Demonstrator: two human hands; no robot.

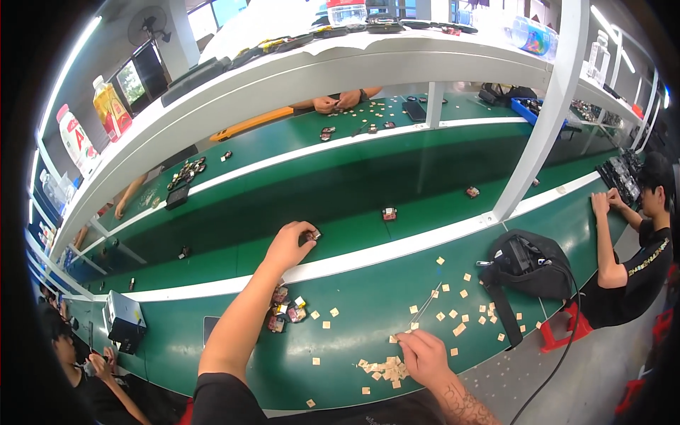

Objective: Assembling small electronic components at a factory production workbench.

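Note:
My left hand (289,245) reaches over the white rail to the green belt, fingers curled around a small dark electronic module (315,235) that they partly hide. Below that forearm, several similar red-and-black modules (278,323) sit in a heap on the green bench. My right hand (423,356) is at the near side of the bench, thumb and finger pinched at a small beige square piece (393,339). Thin metal tweezers (426,305) extend just beyond those fingers; whether they touch the hand is unclear. Beside it lies a pile of beige squares (386,370), with more scattered to the right.
A black bag (528,265) with a strap rests on the right of the bench. A white shelf post (542,127) rises from the rail (397,248). More modules (389,214) lie on the belt. Co-workers sit at both sides; another person's hands (338,102) work across the belt.

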